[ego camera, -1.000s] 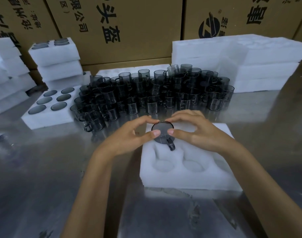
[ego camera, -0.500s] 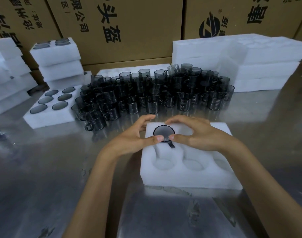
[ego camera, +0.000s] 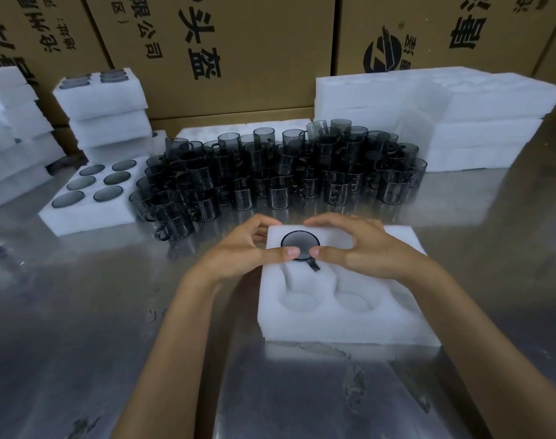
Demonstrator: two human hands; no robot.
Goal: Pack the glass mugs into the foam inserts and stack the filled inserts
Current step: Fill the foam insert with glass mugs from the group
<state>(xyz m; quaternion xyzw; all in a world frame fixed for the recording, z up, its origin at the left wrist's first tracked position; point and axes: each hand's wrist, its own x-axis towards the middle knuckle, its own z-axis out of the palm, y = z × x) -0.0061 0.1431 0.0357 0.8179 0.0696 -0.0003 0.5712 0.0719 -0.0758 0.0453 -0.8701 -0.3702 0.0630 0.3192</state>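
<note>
Mug point(ego camera: 299, 244) sits in foam insert point(ego camera: 349, 324), thumbs pressing its rim.

Smoky glass mug point(ego camera: 299, 244) seated in white foam insert point(ego camera: 343, 318).
It fills the far-left pocket, handle toward the viewer; near pockets empty.

Two hands point(ego camera: 238, 248) (one seated mug point(ego camera: 299, 244))

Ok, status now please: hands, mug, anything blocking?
Left hand and right hand press mug into foam insert. Handle sticks out toward the person. Nothing blocking.
</note>
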